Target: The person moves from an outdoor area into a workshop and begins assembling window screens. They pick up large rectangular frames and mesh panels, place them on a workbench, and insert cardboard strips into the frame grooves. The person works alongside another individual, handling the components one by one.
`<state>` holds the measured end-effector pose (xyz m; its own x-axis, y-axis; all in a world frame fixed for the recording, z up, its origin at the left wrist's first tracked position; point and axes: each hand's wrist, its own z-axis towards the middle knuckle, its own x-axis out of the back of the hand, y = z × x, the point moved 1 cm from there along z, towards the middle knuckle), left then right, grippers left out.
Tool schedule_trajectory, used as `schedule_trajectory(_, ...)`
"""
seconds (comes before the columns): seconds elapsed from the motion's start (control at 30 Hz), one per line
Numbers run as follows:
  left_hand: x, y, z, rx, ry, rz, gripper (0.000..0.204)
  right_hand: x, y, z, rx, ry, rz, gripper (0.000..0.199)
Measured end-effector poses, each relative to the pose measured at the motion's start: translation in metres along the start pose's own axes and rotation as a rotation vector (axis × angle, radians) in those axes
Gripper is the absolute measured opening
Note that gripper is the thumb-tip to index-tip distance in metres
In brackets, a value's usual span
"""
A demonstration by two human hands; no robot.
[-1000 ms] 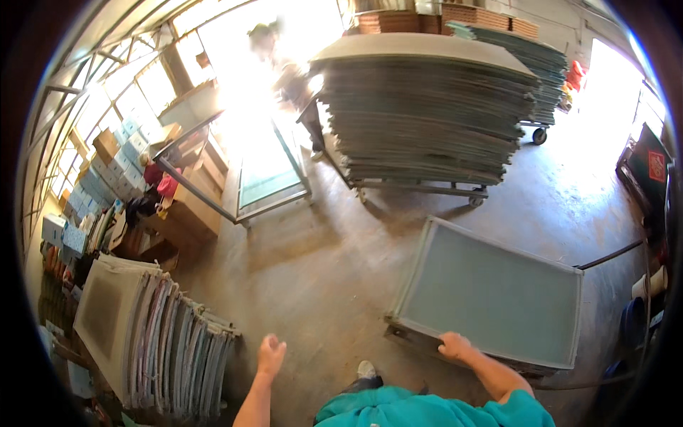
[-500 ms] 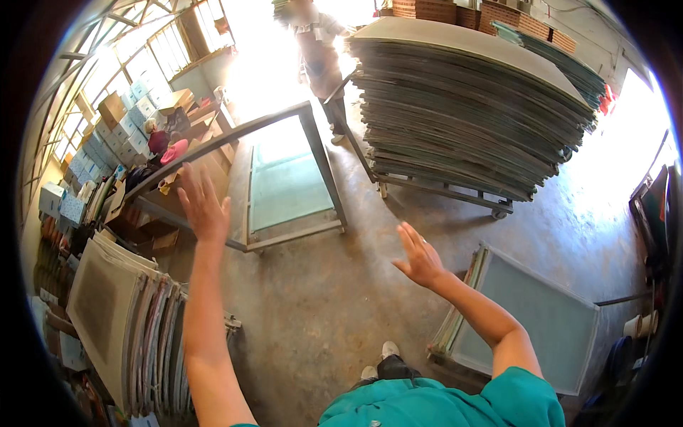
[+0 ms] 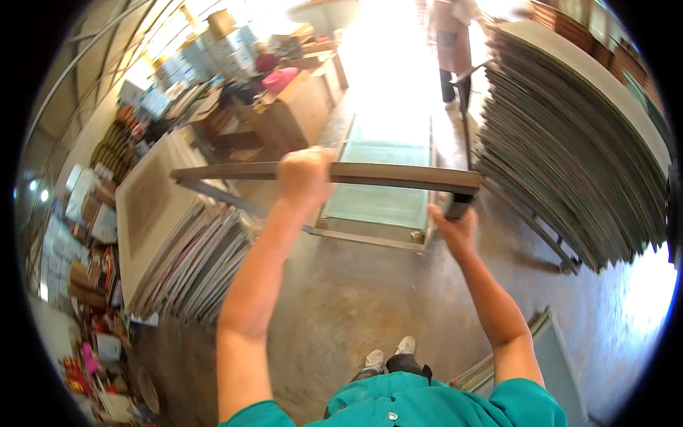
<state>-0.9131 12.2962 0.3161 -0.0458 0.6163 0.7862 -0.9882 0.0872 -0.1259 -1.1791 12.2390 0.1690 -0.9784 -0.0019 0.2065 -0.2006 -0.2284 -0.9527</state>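
A cart with a raised brown-grey metal bar [image 3: 384,174] stands in front of me. My left hand [image 3: 306,176] is closed over the middle of that bar. At the bar's right end my right hand [image 3: 457,229] wraps the post just below the corner, though most of its fingers are hidden. Low on the cart, beyond the bar, lies a flat pale green framed panel [image 3: 377,203].
A tall stack of thin framed panels [image 3: 562,142] rests on a wheeled base at right. Leaning panels [image 3: 160,220] stand at left, cardboard boxes [image 3: 292,117] behind them. A co-worker [image 3: 452,50] stands far ahead. Another framed panel [image 3: 551,363] lies low at near right.
Both hands went from open in the air to closed on the cart's metal frame. My view has turned left, and the cart's bar now appears closer and more level.
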Motion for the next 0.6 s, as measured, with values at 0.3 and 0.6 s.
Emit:
schedule_trajectory(0.3, 0.007, 0.134, 0.018, -0.005, 0.006, -0.2, 0.003, 0.133, 0.031, 0.015, 0.121, 0.031, 0.241, 0.024)
schedule_trajectory(0.6, 0.113, 0.214, -0.113, -0.069, 0.118, -0.22, 0.01, 0.2, 0.01, -0.165, 0.048, 0.143, 0.202, 0.031)
